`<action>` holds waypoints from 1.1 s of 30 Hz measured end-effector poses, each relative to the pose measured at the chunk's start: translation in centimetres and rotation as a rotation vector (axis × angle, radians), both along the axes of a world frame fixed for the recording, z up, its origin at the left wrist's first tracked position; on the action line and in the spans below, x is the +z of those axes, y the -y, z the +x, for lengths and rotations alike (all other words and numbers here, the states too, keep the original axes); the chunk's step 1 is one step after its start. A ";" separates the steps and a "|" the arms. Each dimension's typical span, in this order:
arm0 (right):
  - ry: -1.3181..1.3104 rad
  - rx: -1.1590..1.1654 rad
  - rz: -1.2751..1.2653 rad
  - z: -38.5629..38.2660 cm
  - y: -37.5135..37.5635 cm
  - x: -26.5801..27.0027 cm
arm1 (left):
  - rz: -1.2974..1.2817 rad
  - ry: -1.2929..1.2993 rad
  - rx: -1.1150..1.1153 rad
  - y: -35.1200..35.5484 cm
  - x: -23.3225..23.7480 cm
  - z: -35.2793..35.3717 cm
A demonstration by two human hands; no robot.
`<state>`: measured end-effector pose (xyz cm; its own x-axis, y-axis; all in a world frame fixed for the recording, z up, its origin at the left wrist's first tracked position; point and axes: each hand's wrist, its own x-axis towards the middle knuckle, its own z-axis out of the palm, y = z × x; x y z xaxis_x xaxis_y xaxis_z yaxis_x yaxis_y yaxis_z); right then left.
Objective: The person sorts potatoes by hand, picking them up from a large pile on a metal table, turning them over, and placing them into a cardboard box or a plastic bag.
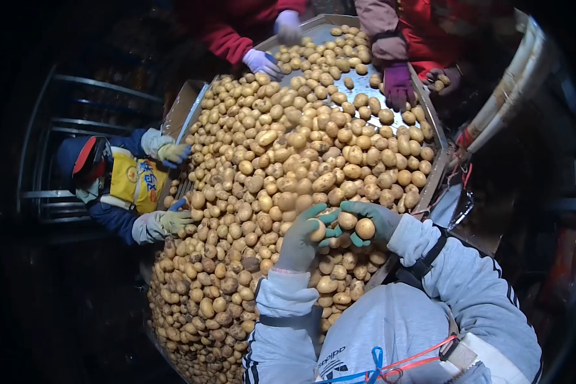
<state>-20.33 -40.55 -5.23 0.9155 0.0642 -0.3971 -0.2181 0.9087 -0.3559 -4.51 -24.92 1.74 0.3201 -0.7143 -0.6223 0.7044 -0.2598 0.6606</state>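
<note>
My left hand (299,242), in a grey-green work glove, is closed around a potato (317,231) just above the near side of a big potato heap (281,153). Close beside it, my right hand (379,219), gloved alike, grips two potatoes (365,228) side by side. The fingers of both hands almost meet; whether they touch is hard to tell. More potatoes, some with dark soil marks, lie directly beneath both hands.
A metal table (358,86) with raised edges (438,153) carries the heap. Across it, co-workers' gloved hands (262,63) and a purple glove (399,86) reach in. A person in a yellow apron (134,179) works at the left. A pale pole (509,80) slants at the right.
</note>
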 end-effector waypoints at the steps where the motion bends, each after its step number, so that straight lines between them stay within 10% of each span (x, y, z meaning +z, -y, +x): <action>1: 0.020 0.001 -0.011 -0.6 0.0 0.3 | 0.006 0.010 0.020 0.0 0.2 -0.1; 7: -0.099 -0.235 -0.350 -3.6 -1.5 -0.3 | 0.022 0.749 -0.207 -0.8 -0.9 -0.6; 9: -0.147 -0.254 -0.097 -4.5 -0.9 -0.9 | 0.170 0.136 0.015 1.4 2.3 -2.0; 18: -0.323 -0.354 -0.114 -15.6 -1.4 -0.6 | -0.323 1.272 -0.678 4.0 -3.6 -6.9; 21: -0.367 -0.409 -0.155 -17.8 -1.7 -0.4 | -0.222 0.510 -0.506 5.0 -5.9 -6.5; 23: -0.367 -0.462 -0.217 -16.5 -2.0 -0.7 | -0.317 0.912 -0.605 5.7 -5.1 -7.0; 28: -0.291 -0.507 -0.285 -10.0 -1.5 0.3 | -0.110 0.116 -0.061 7.6 -1.7 -6.1; 33: -0.141 -0.465 -0.170 -6.4 -1.3 0.4 | -0.006 0.882 0.079 1.3 -2.1 2.4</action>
